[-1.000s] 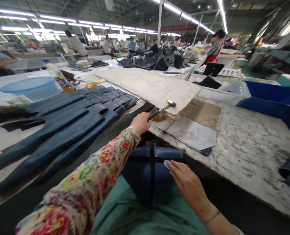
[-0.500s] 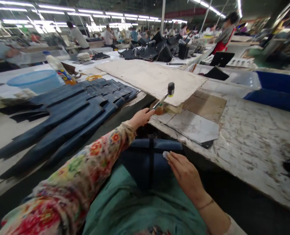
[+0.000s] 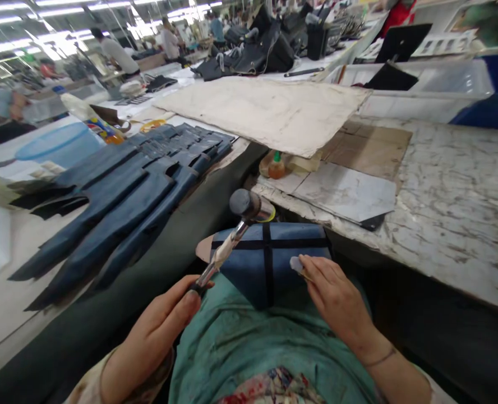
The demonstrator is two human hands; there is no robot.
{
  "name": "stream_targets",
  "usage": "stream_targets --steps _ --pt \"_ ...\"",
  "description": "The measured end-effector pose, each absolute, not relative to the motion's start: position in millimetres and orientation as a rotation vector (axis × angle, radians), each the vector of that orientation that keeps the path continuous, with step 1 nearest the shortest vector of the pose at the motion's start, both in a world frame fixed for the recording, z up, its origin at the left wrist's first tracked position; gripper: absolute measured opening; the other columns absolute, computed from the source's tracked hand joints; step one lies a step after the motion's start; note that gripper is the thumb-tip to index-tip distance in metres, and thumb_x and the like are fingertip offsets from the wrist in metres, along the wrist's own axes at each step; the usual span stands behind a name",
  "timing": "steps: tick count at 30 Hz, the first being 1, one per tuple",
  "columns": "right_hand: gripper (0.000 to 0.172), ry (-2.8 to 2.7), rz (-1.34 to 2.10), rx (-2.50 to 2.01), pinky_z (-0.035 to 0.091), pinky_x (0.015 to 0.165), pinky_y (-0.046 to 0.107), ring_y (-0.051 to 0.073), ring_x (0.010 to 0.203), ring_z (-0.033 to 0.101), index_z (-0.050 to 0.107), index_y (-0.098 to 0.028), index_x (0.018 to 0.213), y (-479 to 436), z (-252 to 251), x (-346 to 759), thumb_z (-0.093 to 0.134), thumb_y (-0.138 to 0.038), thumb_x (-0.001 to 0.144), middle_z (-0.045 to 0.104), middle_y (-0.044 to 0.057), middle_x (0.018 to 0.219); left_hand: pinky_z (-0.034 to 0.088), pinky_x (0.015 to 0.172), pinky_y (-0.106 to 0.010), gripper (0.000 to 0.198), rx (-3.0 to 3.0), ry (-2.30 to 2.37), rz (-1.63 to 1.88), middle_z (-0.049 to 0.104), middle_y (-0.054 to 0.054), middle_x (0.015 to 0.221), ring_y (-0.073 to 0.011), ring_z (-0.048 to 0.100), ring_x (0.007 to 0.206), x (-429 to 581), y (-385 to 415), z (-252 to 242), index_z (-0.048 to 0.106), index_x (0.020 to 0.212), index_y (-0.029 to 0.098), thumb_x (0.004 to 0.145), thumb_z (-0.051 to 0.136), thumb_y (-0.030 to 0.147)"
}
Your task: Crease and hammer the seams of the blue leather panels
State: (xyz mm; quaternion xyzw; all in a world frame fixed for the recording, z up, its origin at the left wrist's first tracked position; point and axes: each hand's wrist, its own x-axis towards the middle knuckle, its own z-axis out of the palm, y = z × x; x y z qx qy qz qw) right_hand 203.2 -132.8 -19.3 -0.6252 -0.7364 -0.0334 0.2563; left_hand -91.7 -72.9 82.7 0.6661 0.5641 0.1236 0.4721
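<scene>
My left hand [image 3: 165, 322] grips the handle of a mallet [image 3: 248, 203] with a dark round head, raised over the far left part of my lap. Across my lap lies a blue leather-like panel [image 3: 240, 264] crossed by black bands, with a tan rounded end sticking out at its left. My right hand [image 3: 339, 300] pinches a small whitish, translucent piece [image 3: 296, 265] at the panel's right side; what kind of thing it is I cannot make out. Beneath the panel is a green apron [image 3: 270, 342].
Overlapping blue leather-like pieces [image 3: 127, 185] cover the left bench near a blue basin [image 3: 59, 145]. Ahead, a small bottle of amber liquid [image 3: 276, 168] stands by a large pale board [image 3: 266, 109]. Grey sheets [image 3: 350, 191] and a white tray [image 3: 455, 104] are to the right.
My left hand has drawn the mallet back from the bench edge toward my body. My right hand still holds the whitish piece at the panel. The view has tipped downward.
</scene>
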Motion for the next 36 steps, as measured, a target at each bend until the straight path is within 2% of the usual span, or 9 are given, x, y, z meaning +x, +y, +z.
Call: stream_targets --steps 3,5,11,16,20,25,30,34,36 --pt "0.039 -1.98 -0.089 -1.693 0.046 0.093 0.039 0.021 0.105 0.053 0.048 -0.016 0.127 -132.8 -19.4 202.8 0.04 -0.016 0.089 0.059 0.009 0.114 0.048 0.068 -0.024 0.036 1.73 1.37 0.128 0.061 -0.001 0.075 -0.0156 0.056 0.07 -87.4 -72.6 71.7 0.06 0.092 0.021 0.085 0.039 0.05" --pt "0.039 -1.974 -0.098 -1.687 0.046 0.093 0.039 0.021 0.104 0.053 0.048 -0.017 0.127 -133.0 -19.2 202.7 0.041 -0.016 0.088 0.06 0.009 0.113 0.048 0.071 -0.025 0.035 1.755 1.352 0.057 0.063 -0.001 0.077 -0.0162 0.057 0.071 -82.3 -71.2 68.4 0.061 0.087 0.021 0.085 0.04 0.049" --pt "0.042 -1.962 -0.065 -1.68 0.045 0.095 0.039 0.021 0.105 0.053 0.046 -0.018 0.129 -134.5 -18.4 203.3 0.041 -0.015 0.088 0.059 0.008 0.115 0.047 0.065 -0.023 0.041 1.714 1.365 0.265 0.063 -0.002 0.076 -0.0154 0.057 0.069 -80.6 -73.0 73.9 0.058 0.103 0.019 0.087 0.036 0.05" --pt "0.04 -1.943 -0.074 -1.682 0.045 0.095 0.038 0.021 0.106 0.052 0.047 -0.017 0.127 -135.3 -19.7 203.3 0.041 -0.016 0.088 0.06 0.008 0.113 0.043 0.06 -0.022 0.034 1.729 1.388 0.139 0.059 0.001 0.068 -0.0132 0.053 0.062 -86.2 -68.9 63.9 0.059 0.088 0.02 0.087 0.039 0.048" --pt "0.041 -1.966 -0.067 -1.669 0.044 0.096 0.039 0.021 0.107 0.051 0.046 -0.016 0.128 -135.6 -22.2 205.0 0.042 -0.015 0.087 0.058 0.009 0.115 0.042 0.056 -0.021 0.038 1.706 1.359 0.217 0.059 0.0 0.068 -0.0137 0.053 0.062 -85.1 -68.8 65.8 0.055 0.104 0.02 0.089 0.035 0.048" --pt "0.042 -1.944 -0.056 -1.684 0.045 0.095 0.039 0.021 0.106 0.052 0.046 -0.018 0.129 -136.6 -21.7 204.5 0.041 -0.016 0.088 0.059 0.008 0.115 0.043 0.063 -0.023 0.034 1.778 1.377 0.089 0.059 0.001 0.07 -0.0142 0.055 0.065 -80.9 -66.0 66.0 0.057 0.087 0.02 0.089 0.037 0.047" --pt "0.041 -1.94 -0.079 -1.679 0.046 0.094 0.038 0.021 0.106 0.052 0.046 -0.019 0.129 -137.5 -20.2 203.6 0.04 -0.016 0.088 0.059 0.008 0.114 0.046 0.066 -0.023 0.035 1.754 1.353 0.252 0.064 -0.002 0.077 -0.0154 0.058 0.07 -75.1 -65.8 70.0 0.058 0.099 0.02 0.088 0.037 0.047" --pt "0.042 -1.946 -0.085 -1.69 0.045 0.095 0.039 0.021 0.107 0.051 0.046 -0.018 0.129 -138.1 -20.9 204.1 0.04 -0.016 0.088 0.058 0.008 0.116 0.044 0.064 -0.022 0.033 1.799 1.374 0.151 0.062 0.0 0.071 -0.0138 0.056 0.065 -73.9 -64.0 68.4 0.06 0.084 0.02 0.087 0.04 0.046" --pt "0.041 -1.956 -0.086 -1.69 0.045 0.095 0.039 0.022 0.107 0.051 0.046 -0.017 0.129 -138.7 -21.6 204.6 0.041 -0.016 0.088 0.058 0.008 0.116 0.043 0.061 -0.022 0.034 1.773 1.379 0.171 0.06 0.001 0.068 -0.0127 0.053 0.061 -78.5 -64.7 66.4 0.059 0.087 0.019 0.088 0.038 0.046"
